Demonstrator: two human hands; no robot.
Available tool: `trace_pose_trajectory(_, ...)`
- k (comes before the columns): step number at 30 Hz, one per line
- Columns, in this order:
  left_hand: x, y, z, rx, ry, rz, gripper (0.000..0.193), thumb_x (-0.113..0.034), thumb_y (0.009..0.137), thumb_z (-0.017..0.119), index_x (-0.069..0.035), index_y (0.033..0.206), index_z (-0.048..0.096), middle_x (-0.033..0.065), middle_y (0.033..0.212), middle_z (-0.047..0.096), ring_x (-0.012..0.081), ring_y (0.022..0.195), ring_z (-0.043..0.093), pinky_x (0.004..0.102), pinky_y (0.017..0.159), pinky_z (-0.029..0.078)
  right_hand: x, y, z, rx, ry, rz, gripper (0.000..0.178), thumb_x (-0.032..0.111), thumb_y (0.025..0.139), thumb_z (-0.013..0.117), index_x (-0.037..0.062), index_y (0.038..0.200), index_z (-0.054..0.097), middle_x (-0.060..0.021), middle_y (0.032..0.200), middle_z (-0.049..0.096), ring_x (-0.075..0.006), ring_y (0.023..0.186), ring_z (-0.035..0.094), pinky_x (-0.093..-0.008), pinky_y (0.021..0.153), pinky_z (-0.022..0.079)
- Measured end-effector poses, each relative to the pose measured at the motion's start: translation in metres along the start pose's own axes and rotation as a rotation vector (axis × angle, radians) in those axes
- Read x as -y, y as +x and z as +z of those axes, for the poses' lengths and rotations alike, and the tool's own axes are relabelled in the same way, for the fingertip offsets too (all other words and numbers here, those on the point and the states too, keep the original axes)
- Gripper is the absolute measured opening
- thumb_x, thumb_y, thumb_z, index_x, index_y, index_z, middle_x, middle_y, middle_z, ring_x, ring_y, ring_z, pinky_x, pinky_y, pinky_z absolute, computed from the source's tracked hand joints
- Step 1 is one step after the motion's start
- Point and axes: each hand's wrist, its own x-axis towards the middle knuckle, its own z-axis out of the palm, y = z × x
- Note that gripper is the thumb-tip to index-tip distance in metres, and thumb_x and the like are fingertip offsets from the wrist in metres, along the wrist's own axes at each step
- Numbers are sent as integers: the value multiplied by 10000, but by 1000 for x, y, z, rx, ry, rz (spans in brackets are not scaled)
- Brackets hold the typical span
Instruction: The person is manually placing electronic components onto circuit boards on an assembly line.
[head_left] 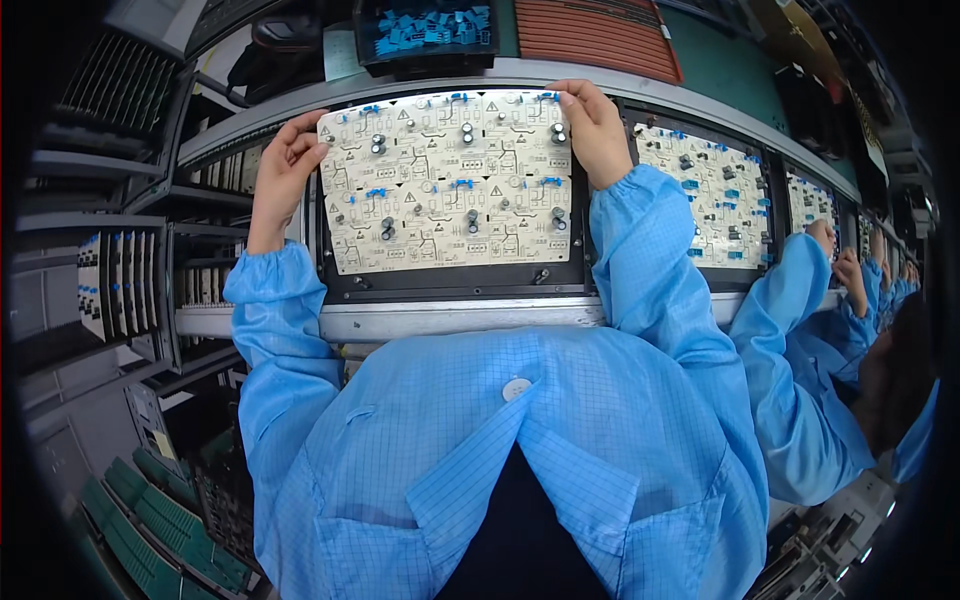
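A cream circuit board panel (450, 225) lies in front of me on a black carrier frame (450, 283). Blue parts and dark round capacitors stand on it in two rows. At its far left corner, my left hand (287, 165) pinches the edge between thumb and fingers. My right hand (597, 128) is closed on the far right corner, with its fingertips at the edge beside a blue part. Whether the panel rests fully in the frame or is slightly raised, I cannot tell.
Beyond the panel stands a black bin (427, 35) of blue parts, beside a stack of reddish-brown strips (598, 38). Another populated board (705, 195) sits along the rail (470, 320) to the right, near co-workers in blue sleeves (790, 300). Racks of boards (118, 285) stand left.
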Motion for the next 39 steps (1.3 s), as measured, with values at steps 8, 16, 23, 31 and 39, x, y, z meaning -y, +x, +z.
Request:
trace_pose_trajectory(8,1,-3,2,-85,648,224,353,-187,893,639,-128,1240,617,118,1376,469,230,1241,423,337,1047,324,-2,-1,-18,-143,-670,-538,154,30,878,576,29,983,689,-84,817,611,-214,761,545,-326,750,445)
trace_pose_trajectory(16,26,-3,-2,-78,868,145,366,-321,897,642,-257,1257,625,189,1519,258,381,1360,142,475,1114,155,-10,-16,-9,-169,-923,-258,334,14,861,572,232,1064,723,-114,1189,553,-336,1169,414,-405,1003,355)
trace_pose_trajectory(23,20,-2,4,-150,898,208,415,-266,857,687,-235,1265,619,184,1513,279,376,1344,182,464,1111,188,-16,-8,-16,-245,-868,-390,299,16,867,569,160,1085,712,-133,1110,590,-315,1092,491,-374,944,412)
trace_pose_trajectory(31,24,1,-3,-265,884,268,349,-200,791,718,-233,1138,694,150,1414,437,374,1301,283,441,1088,261,-3,-18,-16,-174,-807,-300,220,128,782,741,-6,954,716,-116,844,605,-208,687,579,-311,633,472)
trace_pose_trajectory(39,27,19,15,-247,867,243,378,-191,798,716,-250,1169,676,138,1449,398,396,1322,246,460,1112,207,-8,-13,-9,-261,-644,-143,201,84,772,736,-9,942,683,-85,852,632,-160,709,594,-277,662,499)
